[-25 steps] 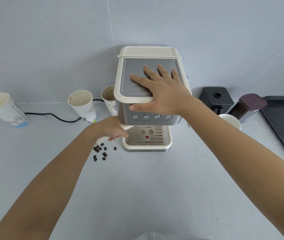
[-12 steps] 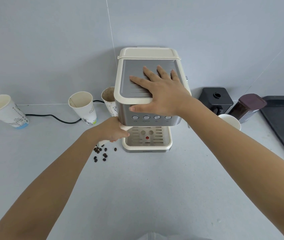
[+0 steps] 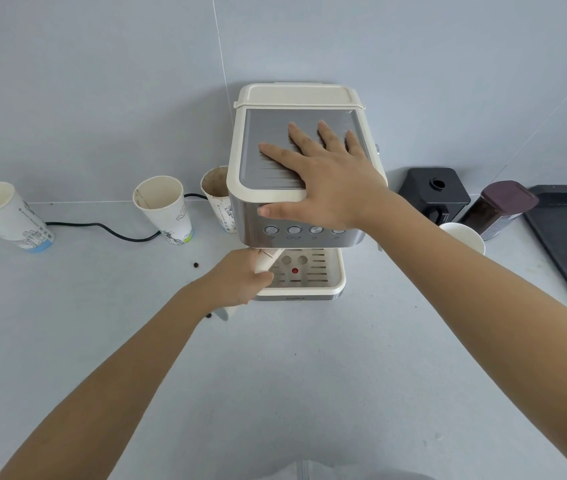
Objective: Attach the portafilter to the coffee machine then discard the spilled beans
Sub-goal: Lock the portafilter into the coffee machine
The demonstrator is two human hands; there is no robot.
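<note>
Right hand (image 3: 323,181) flat on the ribbed steel top of the cream-and-steel coffee machine (image 3: 295,237) at frame centre, fingers spread, thumb on the front edge. Left hand (image 3: 237,282) wrapped around the cream portafilter handle (image 3: 265,261) under the machine's front, lower left. Two dark spilled beans (image 3: 195,265) showing on the pale grey counter (image 3: 309,375), the rest hidden by the forearm.

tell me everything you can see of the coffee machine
The coffee machine is a boxy cream and brushed-metal unit standing upright against the wall. It has a ribbed metal top, four round front buttons and a slotted cream drip tray with a red dot. The right hand presses flat on top; the left hand grips a cream handle under its front.
</note>
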